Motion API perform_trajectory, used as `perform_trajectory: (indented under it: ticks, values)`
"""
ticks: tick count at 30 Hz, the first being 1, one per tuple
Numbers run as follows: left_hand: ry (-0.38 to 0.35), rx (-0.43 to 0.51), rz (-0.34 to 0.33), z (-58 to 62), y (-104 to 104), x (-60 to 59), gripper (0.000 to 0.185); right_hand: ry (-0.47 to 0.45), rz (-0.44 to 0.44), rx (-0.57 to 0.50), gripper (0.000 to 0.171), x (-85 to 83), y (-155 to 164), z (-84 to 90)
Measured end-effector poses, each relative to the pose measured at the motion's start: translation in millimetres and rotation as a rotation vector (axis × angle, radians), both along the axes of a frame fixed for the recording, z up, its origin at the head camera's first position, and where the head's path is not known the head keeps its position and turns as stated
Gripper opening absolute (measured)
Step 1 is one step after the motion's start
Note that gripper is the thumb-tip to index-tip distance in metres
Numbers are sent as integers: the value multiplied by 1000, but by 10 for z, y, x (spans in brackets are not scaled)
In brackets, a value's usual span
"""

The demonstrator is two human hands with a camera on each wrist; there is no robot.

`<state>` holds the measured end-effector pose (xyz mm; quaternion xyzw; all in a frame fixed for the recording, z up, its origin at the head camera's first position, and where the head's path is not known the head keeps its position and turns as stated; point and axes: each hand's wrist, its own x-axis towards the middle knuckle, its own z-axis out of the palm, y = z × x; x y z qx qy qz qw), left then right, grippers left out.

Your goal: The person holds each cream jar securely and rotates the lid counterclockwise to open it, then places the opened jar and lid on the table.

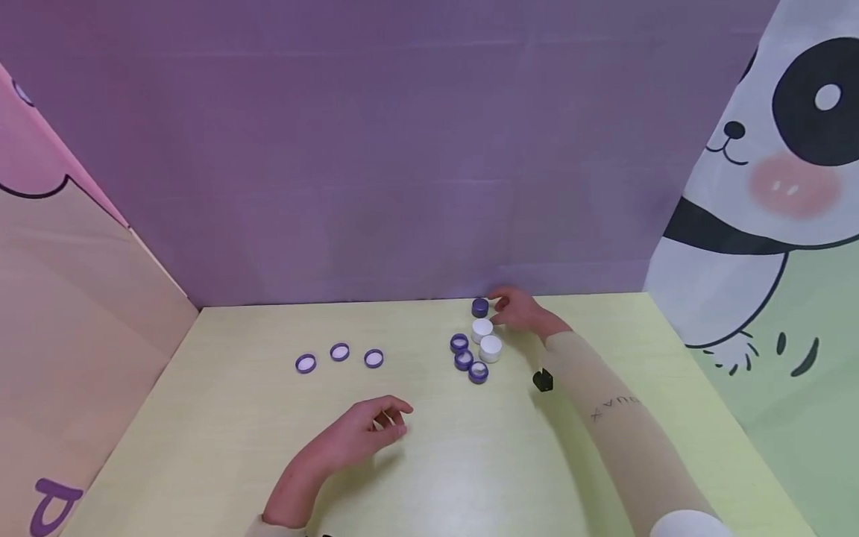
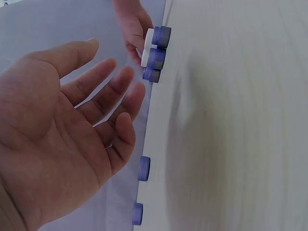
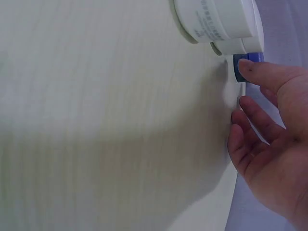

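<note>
I am touching the purple jar (image 1: 479,306) at the table's (image 1: 235,418) far edge with my right hand (image 1: 520,309), fingers barely curled and not gripping, left hand (image 1: 359,436) resting open, so a careless nudge risks toppling the adjacent white jars (image 1: 486,339).

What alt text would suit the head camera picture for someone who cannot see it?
A person's right hand touches a small purple round cap at the back of a pale yellow table, beside a cluster of purple and white caps; the left hand rests open nearby.
</note>
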<state>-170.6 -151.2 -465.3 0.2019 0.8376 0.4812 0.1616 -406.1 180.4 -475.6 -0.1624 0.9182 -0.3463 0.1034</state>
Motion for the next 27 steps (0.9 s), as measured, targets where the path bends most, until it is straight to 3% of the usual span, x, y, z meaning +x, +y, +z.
perform_trajectory:
  ticks: [6, 12, 18, 27]
  values:
    - [-13, 13, 6, -19, -43, 42, 30, 23, 84, 72, 52, -51, -156, 46]
    - [-9, 1, 8, -22, -70, 58, 29, 105, 102, 105, 40, -113, -260, -20]
    - [-8, -10, -4, -33, -60, 42, 28, 96, 44, 98, 33, -131, -222, -81]
    - [-6, -28, -24, -57, -64, -38, 27, 98, -43, 63, 38, -55, -148, 37]
